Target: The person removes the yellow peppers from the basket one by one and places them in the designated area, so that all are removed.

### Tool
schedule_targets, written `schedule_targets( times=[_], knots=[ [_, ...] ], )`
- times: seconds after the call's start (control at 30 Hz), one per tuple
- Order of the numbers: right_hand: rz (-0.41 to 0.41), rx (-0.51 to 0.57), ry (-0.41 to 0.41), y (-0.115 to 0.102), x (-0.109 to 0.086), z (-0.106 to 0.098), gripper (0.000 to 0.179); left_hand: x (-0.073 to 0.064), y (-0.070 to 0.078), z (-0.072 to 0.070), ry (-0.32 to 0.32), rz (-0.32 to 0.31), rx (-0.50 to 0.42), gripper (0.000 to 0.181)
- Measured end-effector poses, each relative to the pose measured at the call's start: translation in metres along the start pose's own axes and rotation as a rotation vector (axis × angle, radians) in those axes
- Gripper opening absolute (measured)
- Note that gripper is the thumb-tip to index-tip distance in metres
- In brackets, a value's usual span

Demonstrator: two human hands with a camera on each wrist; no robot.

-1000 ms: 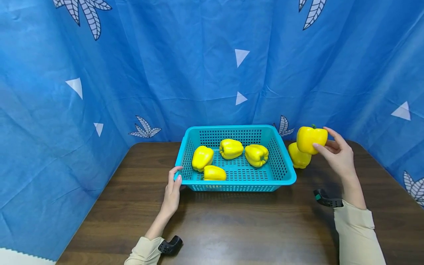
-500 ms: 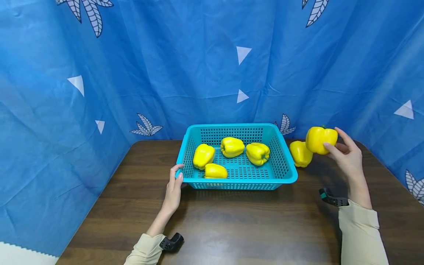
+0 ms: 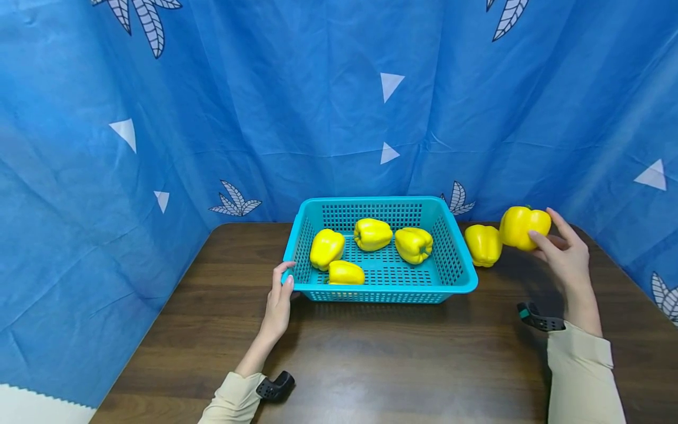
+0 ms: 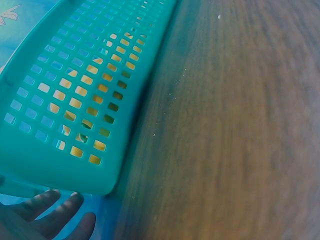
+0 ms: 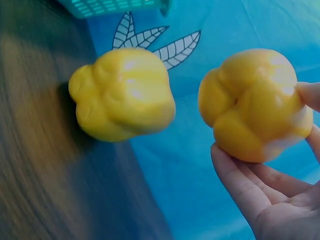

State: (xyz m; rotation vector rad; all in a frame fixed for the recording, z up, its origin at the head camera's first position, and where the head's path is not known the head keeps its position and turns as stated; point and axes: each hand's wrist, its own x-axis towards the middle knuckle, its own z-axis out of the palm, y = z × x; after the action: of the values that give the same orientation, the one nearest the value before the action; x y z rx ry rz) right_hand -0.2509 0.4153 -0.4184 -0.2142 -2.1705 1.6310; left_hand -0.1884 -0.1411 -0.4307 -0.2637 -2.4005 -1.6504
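Note:
A yellow bell pepper (image 3: 521,227) is in my right hand (image 3: 571,259), gripped between thumb and fingers, stem up. In the right wrist view, the lobed bottom of this bell pepper (image 5: 255,107) faces the camera, and it hangs apart from a second bell pepper (image 5: 125,95). That second bell pepper (image 3: 483,245) stands on the table, right of a turquoise plastic basket (image 3: 381,289). My left hand (image 3: 276,306) holds the basket's near left corner, with its fingers at the rim. Several yellow bell peppers (image 3: 326,249) lie inside the basket.
A dark wooden table (image 3: 397,353) carries the basket near its back edge. Behind it and at both sides hangs a blue curtain (image 3: 265,118) with white leaf and triangle prints. Each wrist wears a black strap (image 3: 275,387).
My right hand has moved right with its bell pepper, away from the basket and the bell pepper standing beside it. The left hand stays at the basket's corner. The head view has shifted slightly.

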Motion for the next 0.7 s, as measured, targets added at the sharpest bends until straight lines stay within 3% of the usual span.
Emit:
schedule_targets(
  times=[0.13,0.27,0.37,0.47,0.7],
  knots=[
    [0.036,0.091,0.007,0.02,0.008,-0.008,0.067,0.0,0.0,0.0,0.004,-0.002,-0.002,0.039],
    [0.09,0.196,0.002,0.024,0.008,-0.011,0.072,0.001,0.0,0.0,0.004,0.003,-0.006,0.038],
    [0.126,0.198,-0.013,0.023,0.005,-0.012,0.077,0.001,0.002,-0.001,-0.004,0.0,-0.014,0.039],
    [0.162,0.141,-0.019,0.017,-0.001,-0.011,0.075,0.001,0.003,-0.001,-0.01,-0.006,-0.024,0.039],
    [0.217,-0.154,-0.048,-0.026,-0.027,0.005,0.065,0.0,0.003,-0.001,-0.009,-0.007,-0.023,0.038]
  ],
)
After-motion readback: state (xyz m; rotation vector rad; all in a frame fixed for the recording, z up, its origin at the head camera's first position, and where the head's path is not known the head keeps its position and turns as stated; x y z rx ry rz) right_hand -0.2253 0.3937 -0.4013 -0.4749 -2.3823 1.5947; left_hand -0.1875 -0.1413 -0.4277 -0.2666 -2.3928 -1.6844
